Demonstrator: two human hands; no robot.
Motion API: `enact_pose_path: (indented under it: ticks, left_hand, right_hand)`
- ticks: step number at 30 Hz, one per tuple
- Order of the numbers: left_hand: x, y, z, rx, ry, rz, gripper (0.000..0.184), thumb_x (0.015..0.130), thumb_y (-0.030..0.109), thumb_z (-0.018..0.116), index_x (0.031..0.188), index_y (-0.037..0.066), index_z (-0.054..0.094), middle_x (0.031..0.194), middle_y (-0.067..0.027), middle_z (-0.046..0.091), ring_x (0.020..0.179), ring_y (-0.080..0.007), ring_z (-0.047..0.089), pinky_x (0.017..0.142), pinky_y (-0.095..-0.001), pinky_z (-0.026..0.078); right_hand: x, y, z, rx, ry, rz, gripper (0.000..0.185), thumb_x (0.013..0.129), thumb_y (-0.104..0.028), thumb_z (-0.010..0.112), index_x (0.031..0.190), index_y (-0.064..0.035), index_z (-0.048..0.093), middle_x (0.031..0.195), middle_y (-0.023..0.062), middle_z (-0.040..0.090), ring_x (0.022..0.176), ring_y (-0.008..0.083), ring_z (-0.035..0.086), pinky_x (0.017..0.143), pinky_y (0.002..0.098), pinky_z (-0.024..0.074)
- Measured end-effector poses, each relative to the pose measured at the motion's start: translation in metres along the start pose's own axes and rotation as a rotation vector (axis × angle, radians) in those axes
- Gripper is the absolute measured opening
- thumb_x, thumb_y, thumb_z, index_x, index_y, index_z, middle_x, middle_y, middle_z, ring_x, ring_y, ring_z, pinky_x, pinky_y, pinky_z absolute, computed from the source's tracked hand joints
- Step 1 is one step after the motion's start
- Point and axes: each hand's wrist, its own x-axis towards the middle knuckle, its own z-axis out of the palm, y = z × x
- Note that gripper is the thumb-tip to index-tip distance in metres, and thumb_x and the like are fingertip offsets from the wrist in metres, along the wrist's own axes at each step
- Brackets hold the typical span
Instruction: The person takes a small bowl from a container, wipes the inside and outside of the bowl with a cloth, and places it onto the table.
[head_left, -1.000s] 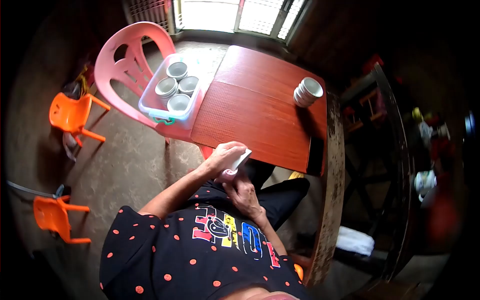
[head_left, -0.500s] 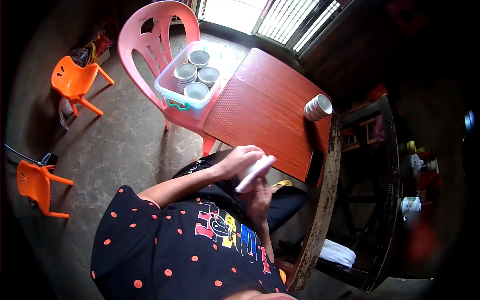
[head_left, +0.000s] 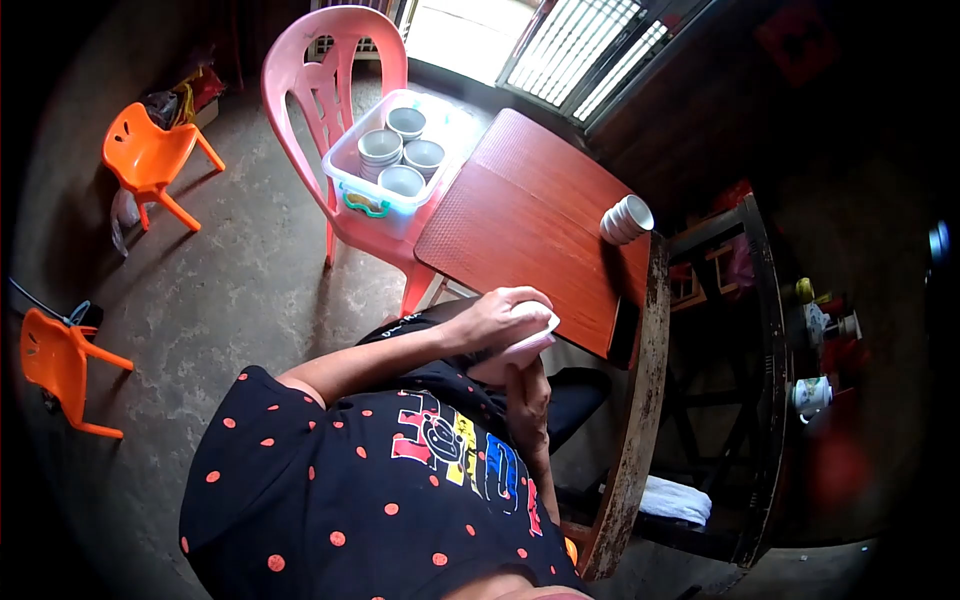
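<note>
Red surface (head_left: pixel 530 215); clear bin (head_left: pixel 400 218) of bowls (head_left: pixel 380 145), left; bowl stack (head_left: pixel 622 222), right. Near side, we curl the left hand (head_left: pixel 495 320) over an apparent white bowl (head_left: pixel 537 312) against pink cloth (head_left: pixel 524 351); right hand (head_left: pixel 529 398) meets the cloth, grip hidden. We judge turning the bowl calls for steady support.

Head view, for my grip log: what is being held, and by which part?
The left hand grips a white bowl by its upper side; the right hand, a pink cloth below, exact grip hidden.

Red table (head_left: pixel 530 230): stacked bowls (head_left: pixel 626 221), flat black object (head_left: pixel 623 336)
</note>
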Motion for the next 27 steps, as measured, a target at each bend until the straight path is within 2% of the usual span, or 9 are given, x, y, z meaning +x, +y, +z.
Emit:
enact_pose_path:
  ticks: [4, 8, 13, 17, 19, 21, 22, 23, 27]
  left_hand:
    - [-0.006, 0.005, 0.009, -0.105, 0.05, -0.18, 0.042, 0.084, 0.036, 0.06, 0.114, 0.005, 0.06, 0.105, -0.012, 0.062, 0.1, -0.0212, 0.058, 0.088, -0.032, 0.045]
    - [-0.007, 0.012, 0.017, 0.116, 0.155, -0.02, 0.042, 0.086, 0.032, 0.058, 0.116, 0.002, 0.057, 0.109, -0.0131, 0.06, 0.103, -0.0221, 0.058, 0.091, -0.0327, 0.045]
    - [0.0, 0.004, 0.016, -0.284, 0.114, -0.132, 0.033, 0.089, 0.024, 0.054, 0.111, 0.0, 0.06, 0.105, -0.0103, 0.062, 0.099, -0.0148, 0.057, 0.088, -0.0292, 0.045]
    - [0.004, 0.004, -0.006, -0.29, 0.085, -0.272, 0.034, 0.089, 0.026, 0.056, 0.11, 0.0, 0.062, 0.101, -0.0097, 0.064, 0.092, -0.0148, 0.06, 0.079, -0.0275, 0.049]
    - [0.001, 0.007, -0.009, 0.039, 0.153, -0.115, 0.036, 0.087, 0.027, 0.057, 0.112, 0.002, 0.061, 0.103, -0.0117, 0.064, 0.092, -0.0176, 0.061, 0.079, -0.0282, 0.049]
    - [-0.001, 0.001, -0.005, 0.223, 0.222, 0.116, 0.039, 0.086, 0.029, 0.059, 0.115, 0.002, 0.06, 0.107, -0.0136, 0.062, 0.096, -0.0201, 0.061, 0.083, -0.0299, 0.048]
    - [-0.001, 0.009, -0.005, 0.028, 0.226, -0.032, 0.041, 0.084, 0.028, 0.06, 0.116, 0.002, 0.058, 0.11, -0.0144, 0.06, 0.099, -0.0211, 0.06, 0.087, -0.0315, 0.047]
    - [-0.001, 0.009, -0.004, 0.014, 0.273, 0.037, 0.039, 0.085, 0.026, 0.059, 0.115, 0.001, 0.058, 0.109, -0.0149, 0.06, 0.101, -0.0221, 0.059, 0.089, -0.0324, 0.046]
    - [-0.001, -0.015, -0.019, 0.144, 0.262, 0.167, 0.036, 0.087, 0.025, 0.055, 0.113, -0.001, 0.057, 0.106, -0.0134, 0.06, 0.097, -0.0186, 0.059, 0.083, -0.0308, 0.049]
  right_hand:
    - [-0.008, 0.004, -0.011, 0.255, 0.156, 0.252, 0.032, 0.099, -0.023, 0.045, 0.097, 0.0043, 0.061, 0.08, 0.0066, 0.064, 0.072, 0.011, 0.055, 0.069, 0.0253, 0.043]
    - [0.012, -0.015, -0.025, 1.141, -0.003, 0.322, 0.034, 0.1, -0.026, 0.041, 0.122, -0.0014, 0.049, 0.114, 0.0079, 0.058, 0.099, 0.0166, 0.056, 0.085, 0.0321, 0.0451]
    - [-0.002, -0.002, -0.002, 0.411, 0.131, 0.261, 0.025, 0.093, -0.013, 0.054, 0.11, 0.005, 0.057, 0.092, 0.0154, 0.063, 0.087, 0.024, 0.063, 0.075, 0.0316, 0.0504]
    - [0.017, 0.013, 0.002, -0.465, -0.116, -0.431, 0.023, 0.08, -0.002, 0.062, 0.102, 0.0028, 0.06, 0.093, 0.0213, 0.061, 0.094, 0.0458, 0.056, 0.091, 0.0494, 0.0432]
    - [0.021, 0.017, 0.008, -0.488, -0.051, -0.452, 0.02, 0.085, -0.003, 0.059, 0.104, 0.0034, 0.06, 0.094, 0.017, 0.063, 0.09, 0.036, 0.061, 0.089, 0.0432, 0.0464]
    - [0.019, 0.002, 0.011, 0.157, 0.065, 0.109, 0.02, 0.088, -0.004, 0.057, 0.107, 0.0041, 0.059, 0.096, 0.0132, 0.064, 0.091, 0.0264, 0.062, 0.087, 0.0376, 0.0474]
    - [0.017, -0.004, 0.013, 0.483, 0.125, 0.39, 0.02, 0.09, -0.005, 0.056, 0.108, 0.0044, 0.058, 0.097, 0.0113, 0.064, 0.091, 0.0216, 0.062, 0.087, 0.0348, 0.0479]
    - [0.026, 0.001, 0.01, 0.694, 0.087, 0.323, 0.023, 0.093, -0.008, 0.054, 0.111, 0.0056, 0.056, 0.1, 0.0073, 0.063, 0.092, 0.013, 0.059, 0.082, 0.0279, 0.0484]
    - [0.03, 0.011, 0.026, -0.138, -0.046, -0.026, 0.021, 0.085, -0.008, 0.064, 0.105, 0.0, 0.06, 0.09, 0.0193, 0.063, 0.085, 0.0278, 0.066, 0.083, 0.0355, 0.0503]
